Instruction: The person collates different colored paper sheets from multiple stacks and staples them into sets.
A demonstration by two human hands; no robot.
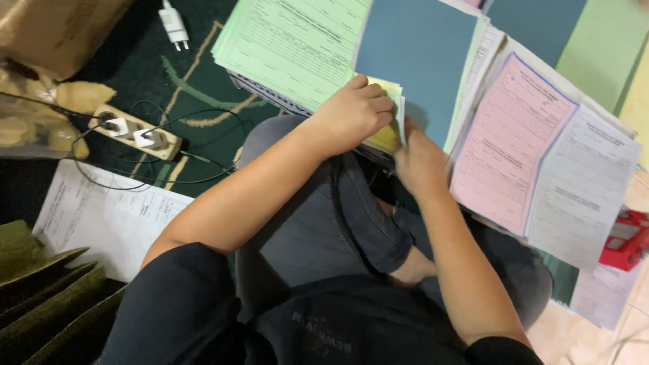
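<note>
I sit on the floor with my legs crossed, stacks of paper forms in front of my knees. My left hand (351, 111) is closed around the edge of a thin yellow and white bundle of sheets (388, 132). My right hand (419, 161) grips the same bundle from below, its fingers hidden under the paper. A blue sheet (416, 64) lies just above both hands. To its left is a stack of green forms (291, 47). To the right lie a pink form (507, 142) and a white form (581, 189).
A power strip (135, 132) with plugged adapters and black cables lies on the dark green carpet at left, a white charger (173, 26) above it. A white printed sheet (108, 216) lies lower left beside olive folders (47, 297). A red object (625, 240) sits at right.
</note>
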